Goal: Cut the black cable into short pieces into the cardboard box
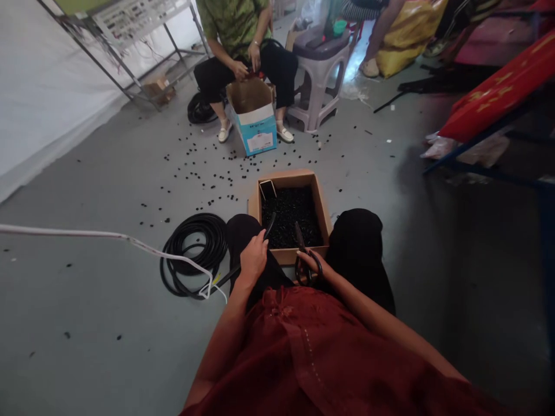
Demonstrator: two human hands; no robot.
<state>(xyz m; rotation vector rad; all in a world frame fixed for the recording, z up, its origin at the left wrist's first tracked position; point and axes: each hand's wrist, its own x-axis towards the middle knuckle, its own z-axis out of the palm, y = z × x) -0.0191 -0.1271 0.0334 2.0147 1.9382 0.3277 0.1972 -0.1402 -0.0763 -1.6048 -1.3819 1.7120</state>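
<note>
My left hand (254, 258) is closed round a black ribbed tube (270, 224), whose free end points up over the left part of a cardboard box. In my right hand (309, 263) is a pair of black-handled scissors (300, 237), the blades pointing away from me over the box and apart from the tube. The cardboard box (321, 211) stands on the floor between my knees and holds many small black pieces, with a small open rectangular container (267, 189) in its far left corner. A coil of black tube (208, 231) lies on the floor to the left.
A white cord (143, 245) crosses at the left. Ahead, a seated person (234, 29) works over a blue and white box (261, 130). Black bits dot the floor. A stool (318, 75) stands beside that person, a metal-framed table (134, 23) back left, and red fabric (498, 92) right.
</note>
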